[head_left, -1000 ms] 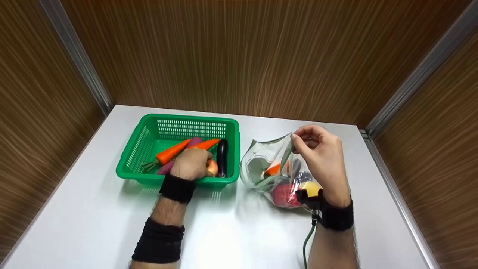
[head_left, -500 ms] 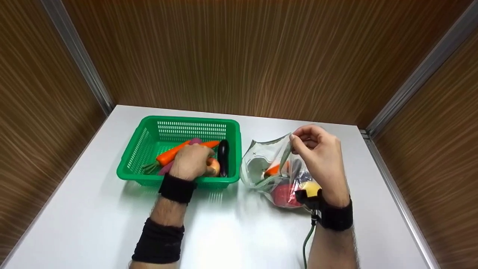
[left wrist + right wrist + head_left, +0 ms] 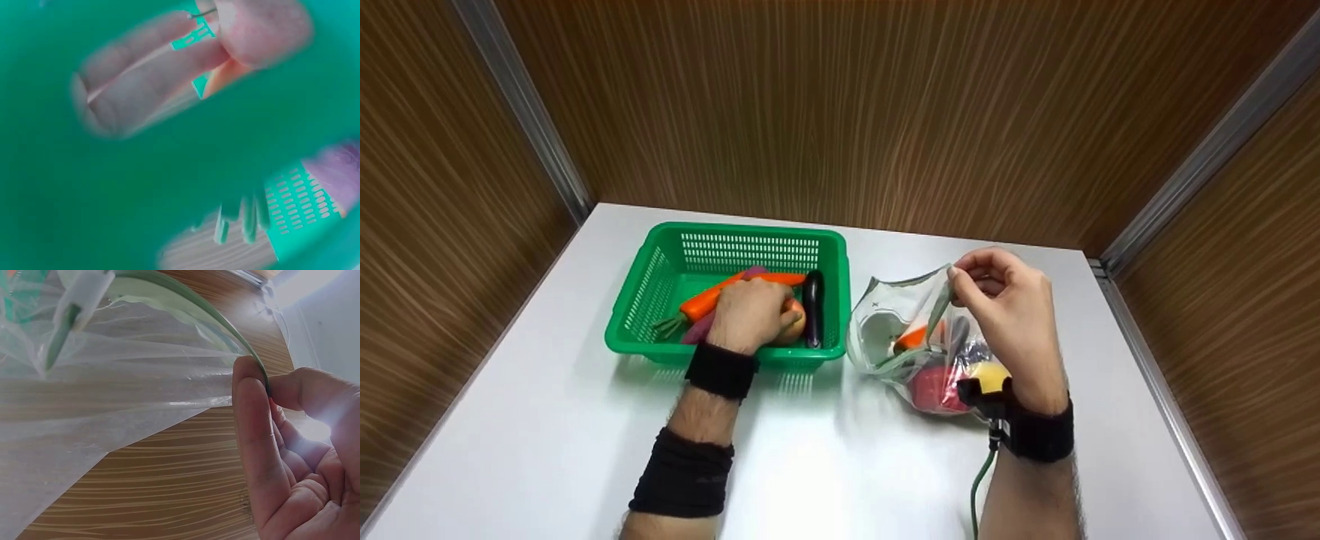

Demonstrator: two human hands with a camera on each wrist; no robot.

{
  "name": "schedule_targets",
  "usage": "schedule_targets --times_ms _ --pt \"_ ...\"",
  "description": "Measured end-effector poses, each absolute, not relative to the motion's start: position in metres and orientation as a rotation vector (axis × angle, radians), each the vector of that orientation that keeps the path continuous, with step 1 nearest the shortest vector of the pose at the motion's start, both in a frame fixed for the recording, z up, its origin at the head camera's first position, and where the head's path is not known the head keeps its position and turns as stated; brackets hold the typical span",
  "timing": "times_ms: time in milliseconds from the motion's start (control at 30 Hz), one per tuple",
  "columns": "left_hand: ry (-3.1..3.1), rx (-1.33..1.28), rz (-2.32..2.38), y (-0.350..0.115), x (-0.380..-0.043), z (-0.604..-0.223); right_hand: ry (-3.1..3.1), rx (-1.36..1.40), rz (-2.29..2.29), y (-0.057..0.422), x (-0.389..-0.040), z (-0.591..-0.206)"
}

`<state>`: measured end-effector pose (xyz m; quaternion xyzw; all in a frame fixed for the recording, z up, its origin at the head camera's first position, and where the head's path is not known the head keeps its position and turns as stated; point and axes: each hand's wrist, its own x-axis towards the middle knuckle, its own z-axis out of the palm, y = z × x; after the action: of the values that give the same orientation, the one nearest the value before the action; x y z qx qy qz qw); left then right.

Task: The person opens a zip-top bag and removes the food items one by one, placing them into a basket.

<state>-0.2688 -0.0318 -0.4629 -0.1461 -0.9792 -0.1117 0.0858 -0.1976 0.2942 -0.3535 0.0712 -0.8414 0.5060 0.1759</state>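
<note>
In the head view my left hand (image 3: 754, 311) reaches into the green basket (image 3: 840, 300) and holds a round yellow-red apple (image 3: 795, 331) near its front wall. The fingers are partly hidden by the basket in the left wrist view. Beside the apple lies a dark eggplant (image 3: 814, 309). Carrots (image 3: 701, 304) and a purple sweet potato (image 3: 700, 330) lie under and left of the hand. My right hand (image 3: 1012, 315) pinches the rim of a clear zip bag (image 3: 877, 352) between thumb and fingers, so its mouth gapes toward the basket.
Inside the bag are an orange carrot-like piece (image 3: 913, 337), a red item (image 3: 936, 388) and a yellow one (image 3: 988, 375). A green cable (image 3: 981, 480) trails from the right wrist. Wood-grain walls (image 3: 840, 112) enclose the white table (image 3: 802, 480).
My left hand has closed its thumb round the apple, shifting it slightly. The right hand keeps its pinch on the bag's rim. The whole head view has shifted slightly.
</note>
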Motion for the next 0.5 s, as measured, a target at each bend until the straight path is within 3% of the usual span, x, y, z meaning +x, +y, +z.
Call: schedule_targets --times_ms 167,500 --pt "-2.897 -0.424 -0.289 -0.023 -0.274 -0.471 -2.379 0.201 1.427 0.294 -0.197 -0.351" --pt "-3.002 -0.696 -0.711 -0.011 -0.265 -0.459 -2.359 0.22 1.455 0.288 -0.194 -0.351"
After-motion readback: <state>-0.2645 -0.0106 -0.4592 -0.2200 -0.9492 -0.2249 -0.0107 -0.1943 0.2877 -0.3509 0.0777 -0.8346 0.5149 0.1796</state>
